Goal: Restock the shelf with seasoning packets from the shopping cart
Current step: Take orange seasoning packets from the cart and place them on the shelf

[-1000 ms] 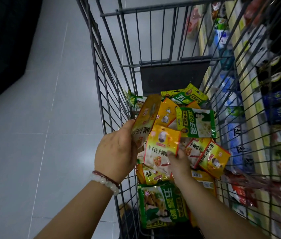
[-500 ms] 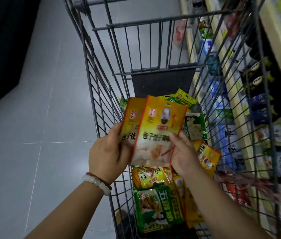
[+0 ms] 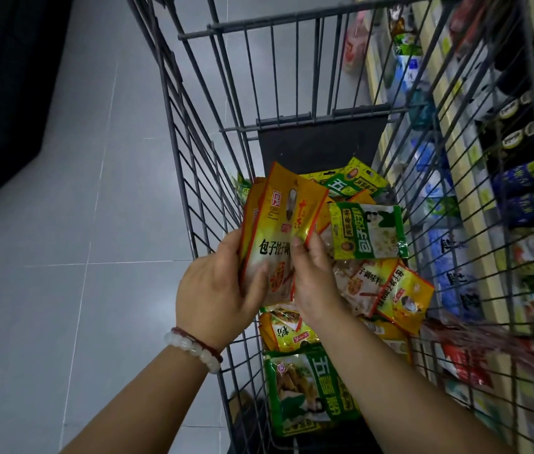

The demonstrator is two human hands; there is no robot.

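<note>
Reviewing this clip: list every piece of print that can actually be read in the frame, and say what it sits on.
"包子饺子调": held yellow packet, gripped by both the left hand and right hand; the line runs on behind the fingers.
"五香粉": green packet at the cart's near end.
"子调味料": yellow packet lying in the cart.
Logos, smaller print and shelf labels: too blurred to read.

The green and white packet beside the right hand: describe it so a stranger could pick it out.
Look inside the wire shopping cart. Just right of the right hand, the green and white packet lies on top of the pile. Its neighbours are mostly yellow and orange; this one shows a wide white panel.
</note>
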